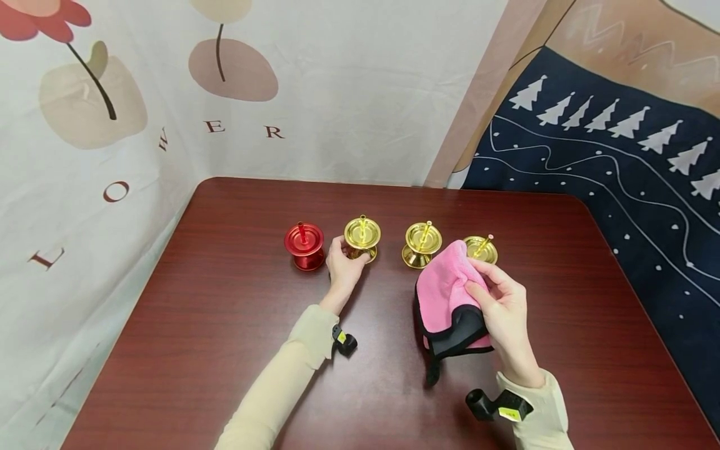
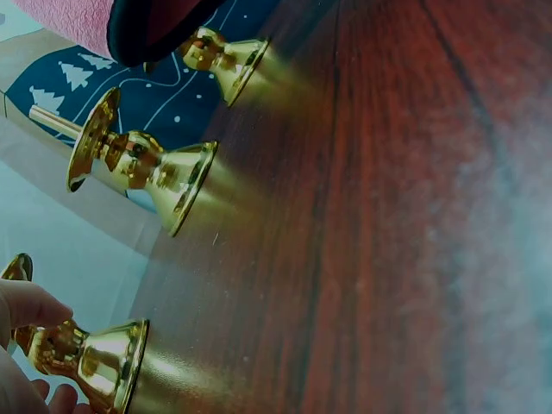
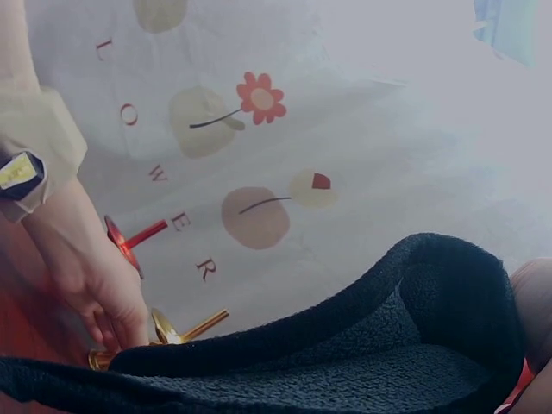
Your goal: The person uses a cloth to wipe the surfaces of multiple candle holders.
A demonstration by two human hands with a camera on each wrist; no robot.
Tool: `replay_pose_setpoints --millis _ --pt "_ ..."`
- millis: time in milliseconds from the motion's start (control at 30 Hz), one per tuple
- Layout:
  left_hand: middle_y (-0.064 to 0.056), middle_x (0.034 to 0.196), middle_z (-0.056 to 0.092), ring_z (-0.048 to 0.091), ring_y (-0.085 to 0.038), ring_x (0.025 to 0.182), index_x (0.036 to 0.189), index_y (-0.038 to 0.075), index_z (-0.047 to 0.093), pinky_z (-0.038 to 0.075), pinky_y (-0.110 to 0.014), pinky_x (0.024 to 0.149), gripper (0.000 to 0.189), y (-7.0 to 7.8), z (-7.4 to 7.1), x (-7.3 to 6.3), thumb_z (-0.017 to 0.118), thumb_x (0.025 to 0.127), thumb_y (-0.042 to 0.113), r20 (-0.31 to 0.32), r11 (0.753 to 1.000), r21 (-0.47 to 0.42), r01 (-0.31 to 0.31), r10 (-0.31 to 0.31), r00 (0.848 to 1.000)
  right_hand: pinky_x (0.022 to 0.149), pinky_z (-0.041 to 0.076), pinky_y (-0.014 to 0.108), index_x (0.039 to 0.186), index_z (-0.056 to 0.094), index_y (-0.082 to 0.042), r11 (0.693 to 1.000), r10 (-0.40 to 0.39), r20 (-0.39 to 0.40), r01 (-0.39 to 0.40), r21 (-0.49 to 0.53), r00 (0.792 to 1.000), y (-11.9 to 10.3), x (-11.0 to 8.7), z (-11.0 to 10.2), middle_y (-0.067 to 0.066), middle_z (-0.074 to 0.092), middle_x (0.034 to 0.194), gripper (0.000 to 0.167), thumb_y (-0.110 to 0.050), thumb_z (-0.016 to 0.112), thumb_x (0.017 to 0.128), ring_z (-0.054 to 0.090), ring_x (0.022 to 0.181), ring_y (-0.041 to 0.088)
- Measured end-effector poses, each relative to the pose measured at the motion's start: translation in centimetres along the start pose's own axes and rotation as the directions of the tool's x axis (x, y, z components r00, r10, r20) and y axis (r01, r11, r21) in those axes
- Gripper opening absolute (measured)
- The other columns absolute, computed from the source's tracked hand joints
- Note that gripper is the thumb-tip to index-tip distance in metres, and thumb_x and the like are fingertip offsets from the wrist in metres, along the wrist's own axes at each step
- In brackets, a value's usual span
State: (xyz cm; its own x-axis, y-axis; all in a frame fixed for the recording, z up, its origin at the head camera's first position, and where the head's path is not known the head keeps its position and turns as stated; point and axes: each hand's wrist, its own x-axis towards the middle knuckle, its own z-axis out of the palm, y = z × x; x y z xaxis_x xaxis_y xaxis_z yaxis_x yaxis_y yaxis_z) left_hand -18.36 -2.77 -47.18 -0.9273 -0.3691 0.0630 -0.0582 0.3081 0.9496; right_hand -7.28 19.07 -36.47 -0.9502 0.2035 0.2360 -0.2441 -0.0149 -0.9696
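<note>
Around the stem of a gold candle holder [image 1: 362, 232], second from the left in the head view, my left hand [image 1: 344, 267] curls its thumb and fingers. That holder's flared base [image 2: 110, 366] stands on the table in the left wrist view. My right hand [image 1: 506, 306] pinches a pink cloth with black edging [image 1: 444, 287], which hangs bunched above the table. The cloth's dark side [image 3: 362, 379] fills the lower part of the right wrist view. Behind it, another gold candle holder [image 1: 480, 249] is partly hidden.
A red candle holder [image 1: 304, 245] stands just left of my left hand. Between the hands is a third gold candle holder [image 1: 422, 244]. All stand in a row on the dark red-brown table [image 1: 225, 281]. Printed curtains [image 1: 349, 94] hang behind the table.
</note>
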Motion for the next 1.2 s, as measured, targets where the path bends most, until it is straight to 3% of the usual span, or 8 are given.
replay_pose_setpoints --millis 367,600,867,1200 --pt "-0.018 0.105 0.061 0.053 -0.034 0.103 0.108 -0.001 0.056 0.038 -0.043 0.092 0.052 -0.3 0.4 0.9 0.079 0.062 0.003 0.019 0.997 0.079 -0.006 0.004 1.0 0.071 0.05 0.017 0.101 0.068 0.0 0.995 -0.006 -0.005 0.007 0.104 1.0 0.3 0.2 0.2 0.002 0.067 0.088 0.034 0.021 0.057 0.077 0.06 0.076 0.011" --pt "-0.019 0.101 0.059 0.051 -0.036 0.101 0.098 -0.004 0.061 0.036 -0.045 0.093 0.04 -0.8 0.3 1.3 0.079 0.063 0.005 0.041 0.988 0.153 -0.038 0.032 0.999 0.067 0.049 0.017 0.095 0.069 -0.005 0.986 0.059 -0.066 -0.048 0.158 0.996 0.2 0.5 0.4 0.002 0.068 0.084 0.034 0.021 0.057 0.078 0.06 0.073 0.011" --pt "-0.019 0.098 0.059 0.051 -0.035 0.099 0.091 -0.003 0.063 0.034 -0.044 0.093 0.033 -1.1 0.3 1.5 0.079 0.063 0.005 0.046 0.987 0.15 -0.055 0.048 0.998 0.067 0.049 0.017 0.095 0.07 -0.007 0.98 0.088 -0.074 -0.074 0.183 0.993 0.2 0.6 0.4 0.002 0.067 0.084 0.033 0.019 0.058 0.078 0.061 0.074 0.011" --pt "-0.019 0.095 0.06 0.053 -0.037 0.096 0.089 -0.004 0.065 0.035 -0.045 0.092 0.031 -1.2 0.1 1.4 0.078 0.063 0.005 0.037 0.982 0.147 -0.12 0.116 0.993 0.067 0.049 0.017 0.096 0.069 -0.006 0.978 0.084 -0.065 -0.069 0.198 0.994 0.2 0.5 0.4 0.003 0.067 0.084 0.03 0.017 0.06 0.078 0.061 0.074 0.011"
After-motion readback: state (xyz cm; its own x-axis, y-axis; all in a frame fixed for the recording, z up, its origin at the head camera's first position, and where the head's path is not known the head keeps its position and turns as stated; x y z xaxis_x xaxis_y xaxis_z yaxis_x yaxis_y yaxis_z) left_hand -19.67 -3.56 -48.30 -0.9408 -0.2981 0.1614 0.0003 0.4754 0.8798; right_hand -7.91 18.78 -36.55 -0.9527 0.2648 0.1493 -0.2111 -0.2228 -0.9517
